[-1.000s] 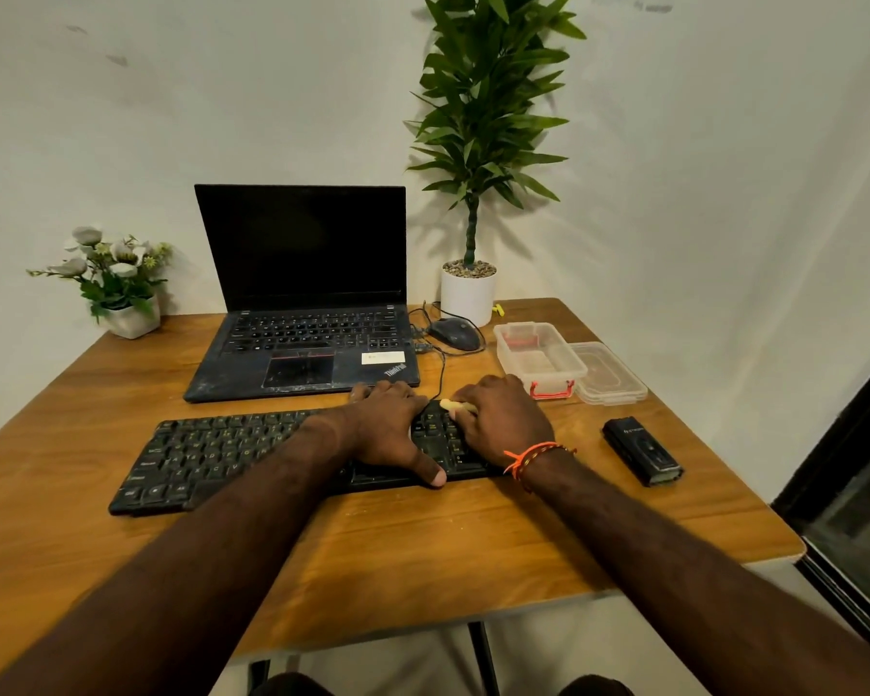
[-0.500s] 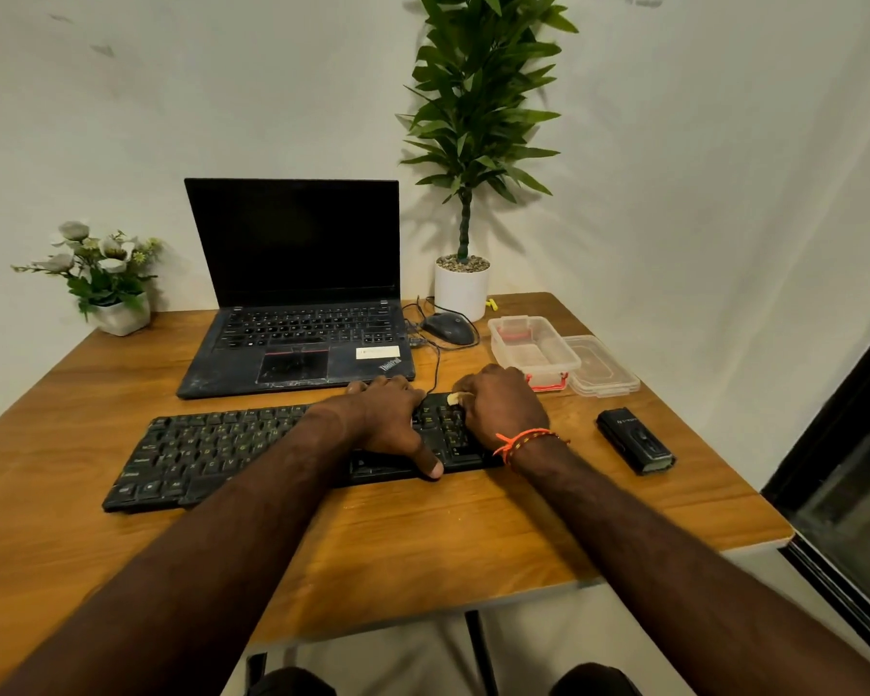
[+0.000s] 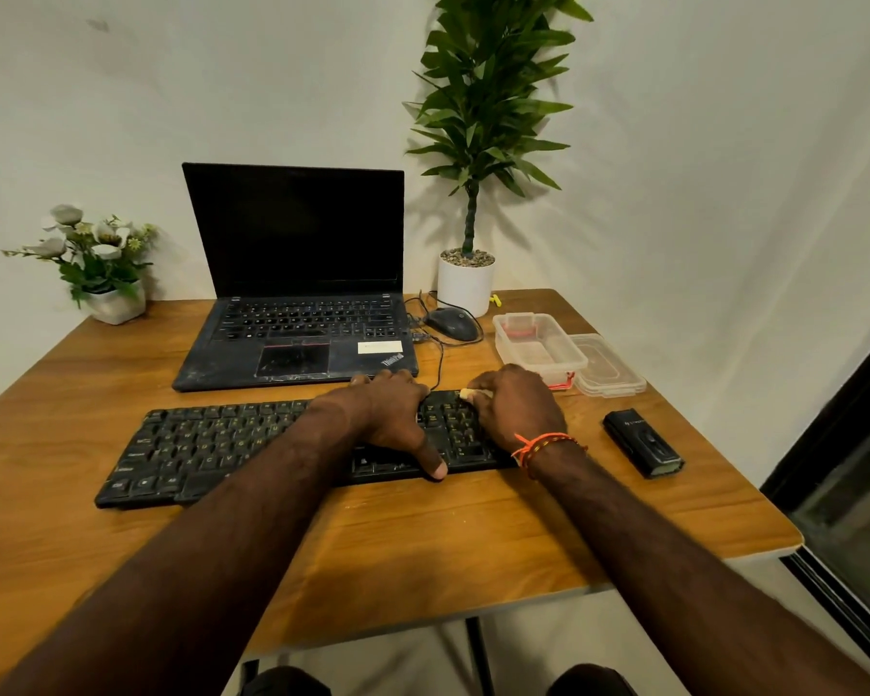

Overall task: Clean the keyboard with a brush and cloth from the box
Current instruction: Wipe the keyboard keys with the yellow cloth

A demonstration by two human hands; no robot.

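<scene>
The right hand [image 3: 516, 406] has crept toward the back edge of the black, dusty full-size keyboard [image 3: 212, 444] since a second ago, and the pale tip showing at its fingers [image 3: 478, 394] now sits at the topmost key row near the keyboard's right end. That tip looks like the end of a small cream-coloured brush [image 3: 467, 393], though most of it is hidden inside the fist, so I cannot be certain it is not the cloth. The grip of that hand is closed around it. The left hand [image 3: 390, 416] has hardly moved: it lies flat, fingers spread, pressing on the keys just left of the number block, holding nothing and steadying the board. My reading is that the sweeping of the right-hand section is nearing its far edge.

The keyboard lies along the front half of the wooden desk [image 3: 423, 545], in front of the open black laptop [image 3: 297, 303]. Its keys look grey with grime. The clear plastic box [image 3: 538, 344] stands open at the desk's right side, its lid [image 3: 609, 366] beside it.
</scene>
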